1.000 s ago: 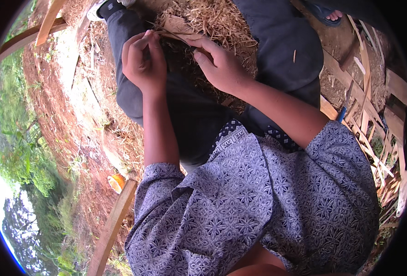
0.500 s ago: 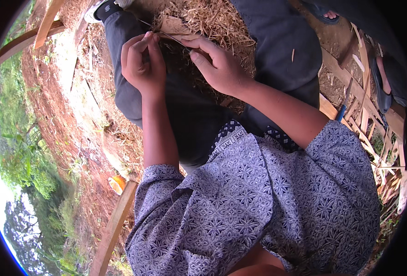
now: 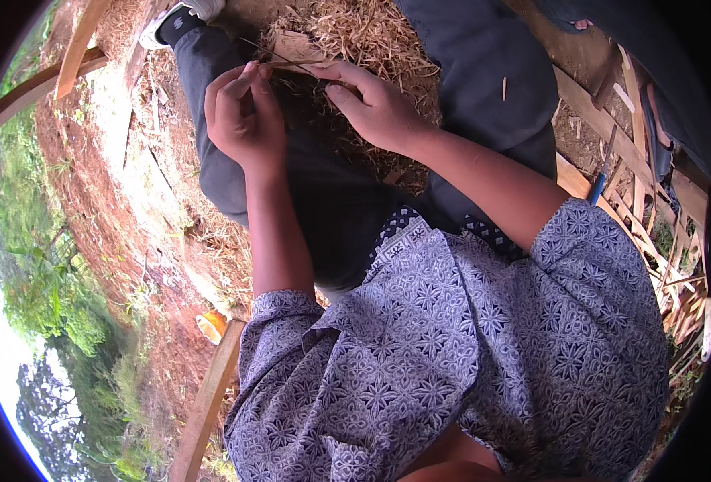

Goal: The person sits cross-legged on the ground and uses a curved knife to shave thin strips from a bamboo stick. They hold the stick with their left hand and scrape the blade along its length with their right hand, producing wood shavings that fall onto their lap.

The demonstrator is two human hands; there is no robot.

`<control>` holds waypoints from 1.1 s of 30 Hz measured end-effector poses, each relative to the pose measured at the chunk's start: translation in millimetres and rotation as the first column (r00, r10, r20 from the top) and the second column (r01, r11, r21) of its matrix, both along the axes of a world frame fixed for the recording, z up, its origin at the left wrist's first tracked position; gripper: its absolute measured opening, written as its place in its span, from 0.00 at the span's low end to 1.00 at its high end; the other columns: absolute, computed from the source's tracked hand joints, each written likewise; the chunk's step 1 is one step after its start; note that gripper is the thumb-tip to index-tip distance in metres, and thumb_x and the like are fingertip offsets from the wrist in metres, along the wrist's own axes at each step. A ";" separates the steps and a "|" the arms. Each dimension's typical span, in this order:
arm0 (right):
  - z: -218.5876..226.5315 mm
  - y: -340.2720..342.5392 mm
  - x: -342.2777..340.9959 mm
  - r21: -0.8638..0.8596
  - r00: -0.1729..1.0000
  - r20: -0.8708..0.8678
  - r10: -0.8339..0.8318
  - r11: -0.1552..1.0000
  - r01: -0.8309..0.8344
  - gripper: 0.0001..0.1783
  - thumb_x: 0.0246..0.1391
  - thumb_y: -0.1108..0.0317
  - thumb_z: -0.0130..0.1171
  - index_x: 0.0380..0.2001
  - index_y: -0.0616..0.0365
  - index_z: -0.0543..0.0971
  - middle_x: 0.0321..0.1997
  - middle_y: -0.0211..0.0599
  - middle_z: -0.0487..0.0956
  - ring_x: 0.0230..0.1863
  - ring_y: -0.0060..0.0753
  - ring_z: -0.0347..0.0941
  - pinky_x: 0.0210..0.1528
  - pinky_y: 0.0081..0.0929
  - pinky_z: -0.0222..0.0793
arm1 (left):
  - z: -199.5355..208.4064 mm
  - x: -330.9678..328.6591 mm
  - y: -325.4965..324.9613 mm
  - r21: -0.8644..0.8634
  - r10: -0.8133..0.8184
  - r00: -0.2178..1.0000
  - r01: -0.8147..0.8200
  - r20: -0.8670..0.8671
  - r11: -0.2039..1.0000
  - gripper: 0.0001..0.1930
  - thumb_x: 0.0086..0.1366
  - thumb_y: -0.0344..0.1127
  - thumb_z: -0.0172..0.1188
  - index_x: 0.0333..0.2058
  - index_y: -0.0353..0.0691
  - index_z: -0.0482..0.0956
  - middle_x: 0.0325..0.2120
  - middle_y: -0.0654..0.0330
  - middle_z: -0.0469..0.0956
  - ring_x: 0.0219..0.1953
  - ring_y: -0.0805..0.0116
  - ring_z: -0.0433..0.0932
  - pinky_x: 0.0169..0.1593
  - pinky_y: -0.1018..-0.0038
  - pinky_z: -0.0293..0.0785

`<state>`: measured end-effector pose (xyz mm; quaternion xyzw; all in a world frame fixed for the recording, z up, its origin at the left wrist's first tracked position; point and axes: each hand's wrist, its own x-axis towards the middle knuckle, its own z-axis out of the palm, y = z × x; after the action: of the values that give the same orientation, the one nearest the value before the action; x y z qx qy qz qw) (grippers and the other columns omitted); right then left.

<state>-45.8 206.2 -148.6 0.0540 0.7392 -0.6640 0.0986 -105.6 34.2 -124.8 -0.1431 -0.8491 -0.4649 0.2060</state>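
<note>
My left hand [image 3: 247, 120] is closed, thumb and fingertips pinching one end of a thin, pale wooden strip [image 3: 297, 63]. The strip runs across to the fingertips of my right hand [image 3: 375, 108]. That hand is curled round a slim knife, its handle mostly hidden by the fingers. A narrow dark blade [image 3: 255, 43] slants up and left beside the strip. Both hands are above my lap, between my knees in dark trousers [image 3: 492, 80]. Just beyond them a flat piece of wood [image 3: 295, 43] lies by a heap of curly shavings [image 3: 371, 36].
At the right, a blue-handled tool [image 3: 596, 189] lies among wooden planks [image 3: 588, 104] and a pile of split strips [image 3: 684, 281]. Another person's dark-clothed leg [image 3: 636, 56] is at the upper right. Wooden beams [image 3: 207, 402] stand at the left, before a reddish dirt slope [image 3: 98, 193].
Both hands have shifted slightly left. The strip now shows more plainly between them, and the blade has tipped lower behind it. The other person's leg at the upper right has moved.
</note>
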 end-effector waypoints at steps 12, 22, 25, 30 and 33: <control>5.4 3.3 -3.7 -0.039 0.998 0.056 0.020 0.999 -0.018 0.19 0.69 0.66 0.53 0.60 0.58 0.77 0.55 0.37 0.82 0.47 0.25 0.78 0.52 0.27 0.73 | -0.4 -0.4 5.1 0.002 0.016 1.000 -0.016 -0.016 1.000 0.04 0.67 0.18 0.62 0.39 0.30 0.80 0.41 0.51 0.79 0.36 0.68 0.85 0.35 0.78 0.84; 6.2 5.1 -4.2 0.024 1.000 -0.025 -0.003 1.000 0.003 0.19 0.71 0.66 0.52 0.61 0.57 0.76 0.51 0.31 0.81 0.40 0.19 0.73 0.50 0.24 0.72 | -0.4 -0.1 6.1 0.077 -0.033 0.999 0.035 -0.025 0.996 0.05 0.67 0.17 0.61 0.40 0.30 0.80 0.42 0.51 0.78 0.37 0.68 0.85 0.35 0.78 0.84; 8.5 5.3 -3.2 -0.091 0.993 -0.115 -0.017 0.996 0.006 0.20 0.71 0.66 0.51 0.62 0.58 0.76 0.43 0.31 0.82 0.38 0.19 0.72 0.47 0.25 0.72 | 2.6 1.1 9.7 0.092 -0.040 0.999 0.042 -0.022 0.995 0.06 0.67 0.16 0.61 0.41 0.30 0.79 0.42 0.51 0.78 0.38 0.68 0.85 0.36 0.78 0.85; 19.3 8.7 -4.9 -0.074 1.000 0.018 0.008 0.997 -0.006 0.19 0.69 0.64 0.52 0.58 0.59 0.78 0.57 0.41 0.81 0.57 0.37 0.78 0.61 0.33 0.72 | 2.7 0.8 9.4 0.109 -0.048 0.999 0.049 -0.011 0.993 0.05 0.68 0.16 0.60 0.41 0.29 0.79 0.42 0.51 0.78 0.39 0.67 0.85 0.40 0.77 0.86; 4.7 11.8 -8.2 0.008 0.992 0.124 0.003 1.000 -0.004 0.19 0.69 0.64 0.52 0.58 0.58 0.78 0.59 0.43 0.81 0.60 0.40 0.79 0.63 0.34 0.72 | 0.8 -1.0 8.5 0.121 -0.043 0.999 0.041 0.010 0.992 0.06 0.68 0.15 0.60 0.41 0.29 0.79 0.42 0.51 0.78 0.39 0.67 0.85 0.40 0.76 0.86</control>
<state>-54.0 217.9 -143.8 0.0942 0.7343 -0.6563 0.1453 -106.6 42.7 -124.0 -0.1454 -0.8175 -0.5204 0.1993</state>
